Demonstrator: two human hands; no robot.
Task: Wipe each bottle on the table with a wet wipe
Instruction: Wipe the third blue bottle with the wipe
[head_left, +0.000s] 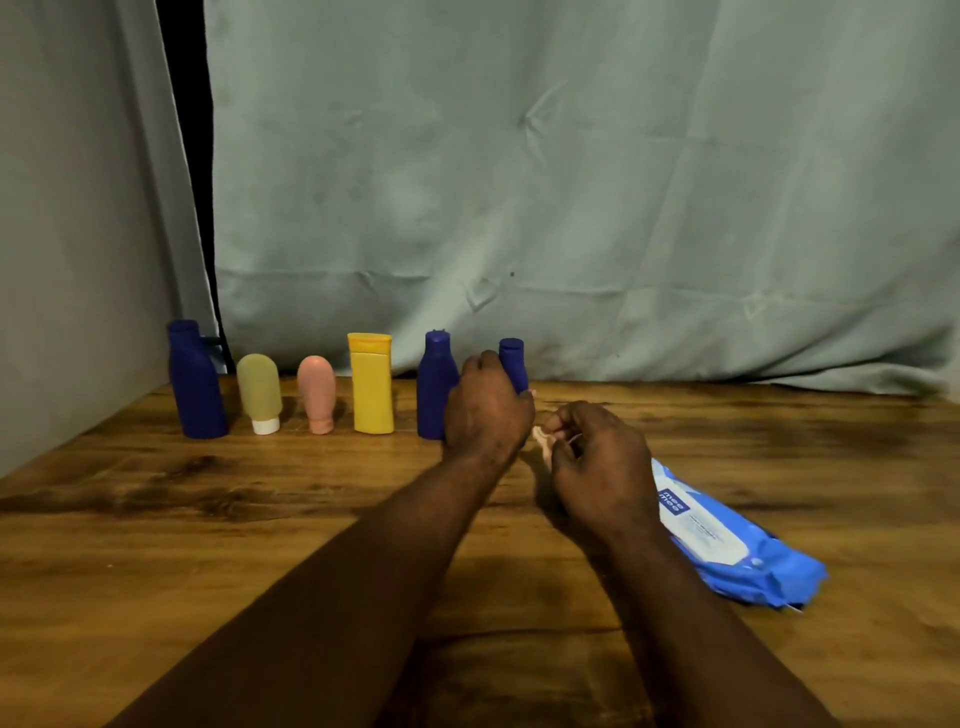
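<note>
Several bottles stand in a row at the back of the wooden table (208, 519): a tall dark blue bottle (195, 382), an olive tube (259, 392) on a white cap, a pink tube (317, 392), a yellow bottle (371, 387) and a dark blue bottle (435, 387). My left hand (485, 408) grips a smaller dark blue bottle (513, 364) at the right end of the row; only its top shows. My right hand (597, 462) pinches a small crumpled wet wipe (543, 441) just right of that bottle.
A blue pack of wet wipes (737, 540) lies flat on the table right of my right hand. A grey-green cloth backdrop (571, 208) hangs behind the row and along the left side.
</note>
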